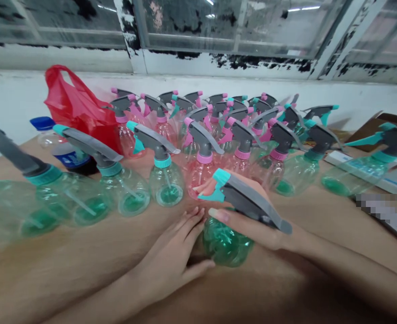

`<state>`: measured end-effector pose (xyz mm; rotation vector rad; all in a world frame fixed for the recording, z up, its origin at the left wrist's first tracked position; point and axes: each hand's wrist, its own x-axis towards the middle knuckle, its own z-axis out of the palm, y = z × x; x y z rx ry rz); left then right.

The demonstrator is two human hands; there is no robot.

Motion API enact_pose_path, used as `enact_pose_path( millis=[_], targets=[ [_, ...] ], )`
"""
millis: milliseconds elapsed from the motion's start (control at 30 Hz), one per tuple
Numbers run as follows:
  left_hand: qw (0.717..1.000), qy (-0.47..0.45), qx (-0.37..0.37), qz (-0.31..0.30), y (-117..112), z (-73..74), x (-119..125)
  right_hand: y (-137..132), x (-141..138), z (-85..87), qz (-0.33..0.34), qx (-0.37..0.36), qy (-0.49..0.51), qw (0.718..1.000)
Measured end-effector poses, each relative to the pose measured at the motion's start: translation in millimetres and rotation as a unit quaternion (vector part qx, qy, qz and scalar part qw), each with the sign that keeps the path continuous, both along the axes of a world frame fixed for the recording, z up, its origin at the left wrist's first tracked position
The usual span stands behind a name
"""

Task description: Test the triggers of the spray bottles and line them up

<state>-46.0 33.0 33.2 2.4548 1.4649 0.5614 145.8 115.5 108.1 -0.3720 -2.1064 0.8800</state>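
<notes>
A green spray bottle [227, 246] with a grey and turquoise trigger head stands, slightly tilted, in front of me on the table. My right hand [260, 230] is closed around its neck, just below the spray head, which partly covers the fingers. My left hand [167, 252] lies at the bottle's left side with fingers stretched out and thumb apart, close to its base. Whether it touches the bottle I cannot tell. Nearest behind the hands are another green spray bottle [166, 182] and a pink spray bottle [203, 173].
Several pink and green spray bottles crowd the back of the wooden table [93, 270]. A red plastic bag [83, 112] and a blue-capped drink bottle [72, 153] stand at left. At right are a cardboard box [370, 130] and a flat white-and-blue box [348, 164].
</notes>
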Motion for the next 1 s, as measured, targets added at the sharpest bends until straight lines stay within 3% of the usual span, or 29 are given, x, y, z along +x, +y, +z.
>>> enact_pose_path(
  millis=[233, 533, 833, 1000],
  targets=[
    [0.996, 0.086, -0.009, -0.025, 0, -1.1, -1, 0, -1, -9.2, 0.001, 0.012, 0.03, 0.999],
    [0.994, 0.105, 0.022, 0.01, 0, -4.0, -3, -2, 2, 5.2, -0.012, 0.011, 0.02, 1.0],
    [0.995, 0.093, 0.034, -0.015, 1, -6.8, -6, -3, 1, -13.5, 0.002, -0.057, 0.048, 0.997],
    [0.995, 0.098, 0.032, -0.015, 2, -4.8, -4, -5, 0, -15.6, -0.001, -0.085, 0.055, 0.995]
  ],
)
